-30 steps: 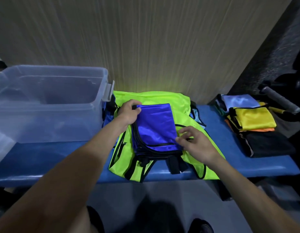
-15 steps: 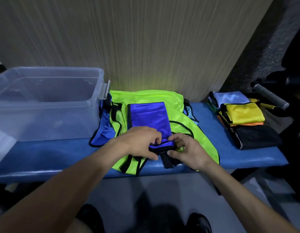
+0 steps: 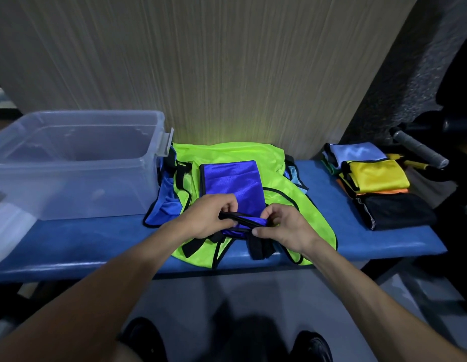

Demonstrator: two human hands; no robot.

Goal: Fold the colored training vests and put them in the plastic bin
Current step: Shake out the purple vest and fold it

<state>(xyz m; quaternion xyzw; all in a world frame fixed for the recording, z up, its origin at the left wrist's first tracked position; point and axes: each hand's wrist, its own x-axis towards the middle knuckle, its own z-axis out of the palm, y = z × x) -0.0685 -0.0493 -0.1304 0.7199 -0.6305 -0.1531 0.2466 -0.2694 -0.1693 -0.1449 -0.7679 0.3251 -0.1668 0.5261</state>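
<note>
Left hand (image 3: pixel 209 218) and right hand (image 3: pixel 284 226) pinch the blue vest's (image 3: pixel 232 184) near edge; plastic bin (image 3: pixel 78 163) at ten o'clock

Wall: pale wood-grain panelling (image 3: pixel 227 74), vertically streaked, is seen behind the bench.
Right side: a dark, rough-textured surface (image 3: pixel 399 82) is seen beside the panelling.
Bench: a long blue padded top (image 3: pixel 339 205) is set against the wall.
Floor: smooth grey (image 3: pixel 227 293), shadowed.
Light: dim throughout.
</note>
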